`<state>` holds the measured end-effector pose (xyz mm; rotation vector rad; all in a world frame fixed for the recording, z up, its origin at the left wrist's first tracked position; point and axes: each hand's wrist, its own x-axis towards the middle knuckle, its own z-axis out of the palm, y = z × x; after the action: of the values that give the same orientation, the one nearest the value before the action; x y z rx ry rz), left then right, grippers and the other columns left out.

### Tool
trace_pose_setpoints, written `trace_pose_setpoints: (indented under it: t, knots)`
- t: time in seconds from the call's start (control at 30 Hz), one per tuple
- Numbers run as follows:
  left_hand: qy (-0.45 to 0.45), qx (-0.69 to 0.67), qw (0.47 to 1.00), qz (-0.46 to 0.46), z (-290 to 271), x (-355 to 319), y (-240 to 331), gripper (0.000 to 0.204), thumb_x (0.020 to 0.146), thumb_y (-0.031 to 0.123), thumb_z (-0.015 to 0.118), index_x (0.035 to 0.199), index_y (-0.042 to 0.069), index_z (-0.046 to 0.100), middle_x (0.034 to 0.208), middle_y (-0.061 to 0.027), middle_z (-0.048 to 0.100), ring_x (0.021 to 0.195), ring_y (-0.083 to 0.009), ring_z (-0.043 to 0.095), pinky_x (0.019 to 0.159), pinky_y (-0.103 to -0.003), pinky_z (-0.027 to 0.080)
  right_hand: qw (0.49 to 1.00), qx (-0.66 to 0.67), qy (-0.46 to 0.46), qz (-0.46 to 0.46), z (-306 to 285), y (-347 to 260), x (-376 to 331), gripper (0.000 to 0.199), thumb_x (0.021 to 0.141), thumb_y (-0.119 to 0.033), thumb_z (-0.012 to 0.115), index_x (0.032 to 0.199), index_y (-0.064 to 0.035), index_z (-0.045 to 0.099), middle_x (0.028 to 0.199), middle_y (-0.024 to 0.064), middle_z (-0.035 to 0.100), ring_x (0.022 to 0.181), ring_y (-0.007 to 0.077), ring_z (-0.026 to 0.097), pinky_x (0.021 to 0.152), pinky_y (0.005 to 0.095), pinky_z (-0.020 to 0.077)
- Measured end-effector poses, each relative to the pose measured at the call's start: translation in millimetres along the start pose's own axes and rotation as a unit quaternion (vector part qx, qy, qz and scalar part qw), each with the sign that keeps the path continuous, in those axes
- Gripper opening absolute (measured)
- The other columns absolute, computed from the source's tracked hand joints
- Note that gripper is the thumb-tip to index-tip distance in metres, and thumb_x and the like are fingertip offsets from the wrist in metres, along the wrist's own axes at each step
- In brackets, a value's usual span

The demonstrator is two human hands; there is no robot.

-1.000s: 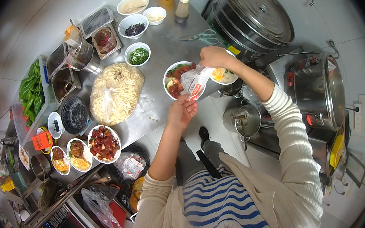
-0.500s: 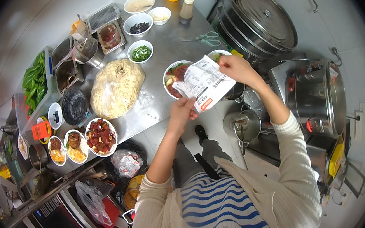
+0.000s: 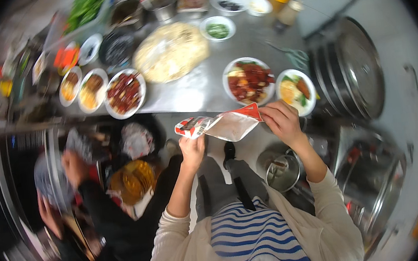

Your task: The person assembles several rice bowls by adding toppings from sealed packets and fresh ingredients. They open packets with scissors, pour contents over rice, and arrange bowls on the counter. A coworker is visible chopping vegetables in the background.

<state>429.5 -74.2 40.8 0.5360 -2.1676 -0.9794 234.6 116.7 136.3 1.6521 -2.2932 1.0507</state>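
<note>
Just beyond the table's front edge, I stretch a red-and-white printed packet (image 3: 232, 125) between both hands. My left hand (image 3: 192, 151) pinches its folded end with the barcode. My right hand (image 3: 283, 122) grips the red edge at the opposite end. A pale, plain face of the packet shows between them. Beyond it on the steel table stand a white bowl of dark red chunky food (image 3: 248, 82) and a smaller bowl with egg, greens and a brown piece (image 3: 296, 91); the latter lies nearest my right hand.
Noodles in a clear bag (image 3: 171, 53) lie mid-table, near three filled bowls at left, one with red chunks (image 3: 124, 94). Green scissors (image 3: 292, 56) and a tall steel steamer (image 3: 351, 69) are at right. A co-worker's hand (image 3: 74, 168) and dark sleeves appear at lower left.
The packet has turned from its printed face to its pale one and come nearer me. My view has shifted, and a co-worker has entered at left.
</note>
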Motion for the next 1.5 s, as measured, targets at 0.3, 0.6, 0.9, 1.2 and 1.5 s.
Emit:
trace_pose_setpoints:
  t: [0.3,0.6,0.9,1.2,1.5]
  knots:
    - [0.198,0.065,0.944,-0.255,-82,-133,-191,0.015,0.091,0.010,0.053,0.090,-0.004,0.060,0.074,-0.0167,0.060,0.066,-0.0284,0.060,0.060,-0.036,0.045,0.978,0.130,-0.159,-0.036,132,-16,-40,0.026,0.079,-0.012,0.066,0.105,-0.0092,0.064,0.086,0.0072,0.061,0.072,0.0242,0.061,0.060,0.0354,0.0482]
    - [0.129,0.352,0.772,-0.513,-121,-216,-444,0.024,0.095,0.014,0.050,0.085,-0.005,0.060,0.068,-0.0205,0.061,0.053,-0.0266,0.057,0.049,-0.042,0.043,0.926,0.152,-0.340,0.063,250,14,-178,0.025,0.085,-0.017,0.062,0.110,-0.0142,0.060,0.092,0.0054,0.062,0.077,0.0248,0.064,0.064,0.0352,0.0518]
    - [0.274,-0.221,0.585,-0.731,-93,-222,-530,0.023,0.091,0.018,0.057,0.104,0.001,0.057,0.081,-0.0158,0.060,0.065,-0.0260,0.059,0.053,-0.036,0.049,0.900,0.102,-0.404,0.127,287,52,-249,0.026,0.087,-0.021,0.059,0.112,-0.0129,0.059,0.094,0.0065,0.062,0.078,0.0271,0.064,0.064,0.0379,0.0528]
    - [-0.118,-0.130,0.603,-0.778,118,-201,-322,0.023,0.085,0.023,0.060,0.104,0.009,0.061,0.068,-0.0083,0.059,0.049,-0.0211,0.052,0.044,-0.031,0.041,0.928,-0.025,-0.274,0.252,62,-14,-203,0.009,0.080,-0.013,0.057,0.088,-0.0097,0.056,0.080,0.0064,0.058,0.072,0.0247,0.062,0.058,0.0387,0.0506]
    - [-0.686,-0.024,0.634,-0.356,239,-134,-12,0.020,0.078,0.003,0.055,0.091,-0.005,0.068,0.075,-0.0125,0.067,0.062,-0.0181,0.062,0.056,-0.029,0.048,0.729,-0.488,0.131,0.461,-385,-59,-280,0.022,0.086,-0.025,0.060,0.078,-0.0041,0.056,0.077,0.0168,0.059,0.068,0.0367,0.059,0.054,0.0428,0.0462]
